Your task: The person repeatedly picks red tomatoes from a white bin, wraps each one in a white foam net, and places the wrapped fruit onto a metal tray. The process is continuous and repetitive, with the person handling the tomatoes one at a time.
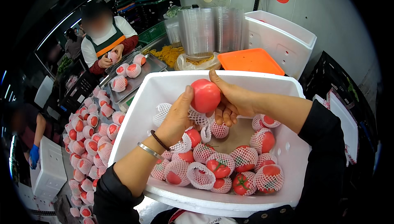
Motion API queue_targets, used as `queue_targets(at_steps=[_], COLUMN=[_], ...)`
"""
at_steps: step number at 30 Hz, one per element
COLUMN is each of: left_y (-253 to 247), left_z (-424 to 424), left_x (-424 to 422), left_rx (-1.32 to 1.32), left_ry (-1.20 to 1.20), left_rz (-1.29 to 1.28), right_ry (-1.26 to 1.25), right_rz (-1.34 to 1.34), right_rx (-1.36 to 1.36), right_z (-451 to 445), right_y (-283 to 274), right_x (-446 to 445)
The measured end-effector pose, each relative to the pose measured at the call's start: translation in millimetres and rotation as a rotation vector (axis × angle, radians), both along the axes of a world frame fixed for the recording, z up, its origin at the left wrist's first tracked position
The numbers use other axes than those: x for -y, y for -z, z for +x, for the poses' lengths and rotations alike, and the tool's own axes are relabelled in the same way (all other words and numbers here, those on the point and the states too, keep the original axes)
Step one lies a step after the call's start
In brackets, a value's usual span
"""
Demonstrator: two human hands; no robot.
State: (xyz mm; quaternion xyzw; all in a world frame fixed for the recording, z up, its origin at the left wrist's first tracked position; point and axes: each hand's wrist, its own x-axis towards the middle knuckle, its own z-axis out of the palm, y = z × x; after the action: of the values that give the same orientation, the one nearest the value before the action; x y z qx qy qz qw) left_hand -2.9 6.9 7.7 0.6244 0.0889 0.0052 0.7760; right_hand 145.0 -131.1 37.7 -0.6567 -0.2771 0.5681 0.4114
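A bare red tomato (205,96) is held between my two hands above a white foam box (277,85). My left hand (177,114) grips its left side with the thumb. A white foam net sleeve (198,117) hangs just beneath the tomato, by my left fingers. My right hand (232,99) rests against the tomato's right side, thumb at the top and fingers curled below. Inside the box lie several tomatoes in foam nets (220,165), some with green stems. A loose empty-looking net (161,114) is near the back left of the box.
Many netted tomatoes (89,141) are heaped on the left. Across the table, a person (104,39) holds one beside a metal tray (138,76). Clear plastic containers (197,33), an orange tray (251,62) and another foam box (280,42) stand behind. A blue-gloved hand (34,156) is at far left.
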Motion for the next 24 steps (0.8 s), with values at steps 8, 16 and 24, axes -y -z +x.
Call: queue_targets(at_steps=[8,16,24], left_y=[9,11,15], left_z=[4,4,7], left_x=[5,2,1], left_rx=[-0.116,-0.245,-0.119], left_ry=[-0.102,-0.131,-0.027], left_rz=[-0.245,-0.188,-0.034], right_ry=[0.037,-0.097,0.011], right_rz=[0.279,0.355,0.233], right_rx=[0.276,0.383,-0.117], right_z=[10,-9,8], right_y=[2,4,5], right_x=[-1,2,-1])
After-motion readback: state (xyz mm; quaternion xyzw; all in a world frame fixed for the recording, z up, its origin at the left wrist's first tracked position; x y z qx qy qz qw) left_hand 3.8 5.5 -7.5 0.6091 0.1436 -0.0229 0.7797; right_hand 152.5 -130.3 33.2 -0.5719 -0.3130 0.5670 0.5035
